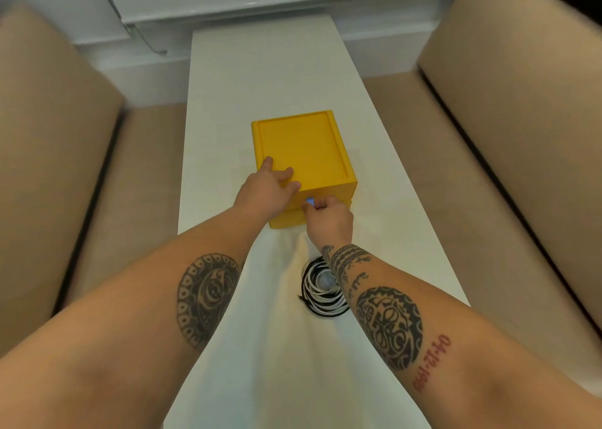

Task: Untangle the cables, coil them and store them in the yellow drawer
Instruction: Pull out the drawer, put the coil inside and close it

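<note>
A yellow drawer (303, 155) unit sits near the middle of the frame on a long white table (260, 70) that runs from the bottom edge up toward the top centre, with tan cushioned seats (58, 129) along both sides.

The person's left hand (267, 187) lies flat on the near left corner of the box's recessed top, fingers spread and pressing down, not closed round anything. The right hand (327, 215) is just below and to the right of it, at the front face of the unit — its thumb and fingertips are pinched on a small pale blue knob (310, 202) there. How far the drawer front stands out from the casing is hard to tell, since both hands cover most of that face.

The cables (321, 287) are lower in the frame, well behind the right hand and tucked partly under the right forearm (384, 318). They lie on the table as one round bundle of black and white loops, with a small greyish piece in the middle whose nature I cannot make out. Neither hand touches them — they rest apart from the yellow box, nearer the bottom of the picture and slightly right of centre.

Both forearms bear dark tattoos.
</note>
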Tool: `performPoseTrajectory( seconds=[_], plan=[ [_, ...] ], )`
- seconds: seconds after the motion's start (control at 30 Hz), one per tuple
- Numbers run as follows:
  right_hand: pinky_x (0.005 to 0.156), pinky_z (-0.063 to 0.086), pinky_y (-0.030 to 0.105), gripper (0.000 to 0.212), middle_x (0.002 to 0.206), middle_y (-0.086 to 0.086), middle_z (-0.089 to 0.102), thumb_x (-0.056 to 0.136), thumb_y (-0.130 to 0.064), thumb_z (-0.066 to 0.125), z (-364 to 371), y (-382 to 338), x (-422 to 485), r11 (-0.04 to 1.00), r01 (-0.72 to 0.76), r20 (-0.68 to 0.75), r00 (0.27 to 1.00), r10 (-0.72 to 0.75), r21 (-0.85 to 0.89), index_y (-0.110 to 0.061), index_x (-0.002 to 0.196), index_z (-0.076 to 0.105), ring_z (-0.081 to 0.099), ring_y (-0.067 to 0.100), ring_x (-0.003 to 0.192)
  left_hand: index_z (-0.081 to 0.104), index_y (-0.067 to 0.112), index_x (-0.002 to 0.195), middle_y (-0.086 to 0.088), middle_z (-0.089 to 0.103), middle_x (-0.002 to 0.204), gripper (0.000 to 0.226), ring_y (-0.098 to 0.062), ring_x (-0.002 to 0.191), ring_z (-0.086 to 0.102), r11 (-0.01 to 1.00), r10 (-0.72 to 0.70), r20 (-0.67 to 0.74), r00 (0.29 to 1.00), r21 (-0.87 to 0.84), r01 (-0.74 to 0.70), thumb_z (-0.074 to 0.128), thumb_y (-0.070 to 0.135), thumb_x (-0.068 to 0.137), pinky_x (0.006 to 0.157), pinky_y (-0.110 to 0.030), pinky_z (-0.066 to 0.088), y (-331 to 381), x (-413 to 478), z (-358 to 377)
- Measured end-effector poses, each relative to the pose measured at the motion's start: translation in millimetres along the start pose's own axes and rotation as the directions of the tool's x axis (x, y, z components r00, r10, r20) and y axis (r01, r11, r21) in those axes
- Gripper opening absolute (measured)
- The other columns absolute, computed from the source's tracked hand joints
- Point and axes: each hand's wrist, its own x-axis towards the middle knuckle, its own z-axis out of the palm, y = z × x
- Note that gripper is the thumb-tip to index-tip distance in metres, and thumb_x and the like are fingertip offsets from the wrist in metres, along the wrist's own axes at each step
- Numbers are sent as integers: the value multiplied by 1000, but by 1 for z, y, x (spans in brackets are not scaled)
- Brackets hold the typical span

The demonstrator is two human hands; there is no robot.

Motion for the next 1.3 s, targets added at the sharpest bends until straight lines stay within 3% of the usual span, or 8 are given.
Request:
performPoseTrajectory(
  seconds=[0.3,0.43,0.53,0.7,0.9,1.07,1.3],
  plan=[
    [73,42,29,10,86,3,65,89,-27,66,-10,4,-4,999,-44,56,997,44,8,-17,88,67,58,25,84,42,35,151,-2,4,169,54,-36,148,27,999,-4,30,1000,46,3,45,54,100,114,-46,33,3,2,-2],
    [70,43,29,14,89,3,71,87,-26,65,-12,8,-15,997,-69,79,995,66,37,-14,90,71,62,25,83,40,33,151,-2,5,169,53,-36,147,29,997,24,50,998,75,-27,45,51,101,113,-46,34,4,1,-4],
    [65,40,27,13,92,0,71,90,-26,65,-13,12,-22,996,-77,128,989,70,53,-15,94,70,62,20,83,29,27,157,-2,1,169,63,-37,147,29,982,31,88,996,181,-47,42,54,102,112,-45,35,6,1,-7],
    [83,49,38,6,100,5,69,93,-30,64,-15,18,-21,999,-41,168,985,43,-13,-24,91,61,64,29,97,14,25,160,-3,-6,169,87,-38,147,28,954,13,162,987,293,-61,44,71,92,111,-48,38,9,-2,-9],
    [80,45,35,9,96,2,65,91,-30,66,-14,23,-20,999,-36,191,981,41,-27,-25,90,58,63,29,97,18,25,160,-4,-2,169,86,-38,146,29,955,16,116,993,293,-50,45,70,92,111,-49,37,11,-3,-4],
    [74,40,32,30,84,-3,57,92,-30,65,-15,26,-22,999,-28,200,979,35,-40,-32,68,46,53,22,82,18,23,160,-5,0,169,86,-39,145,30,949,26,84,996,310,-51,44,70,93,110,-49,37,9,-2,-1],
    [78,42,33,30,89,-2,58,90,-33,65,-21,38,-35,999,-40,200,979,46,-33,-34,68,45,52,22,83,17,22,160,-6,-1,169,86,-40,144,32,947,15,71,997,319,-37,42,70,94,109,-50,38,11,-3,1]
  ],
)
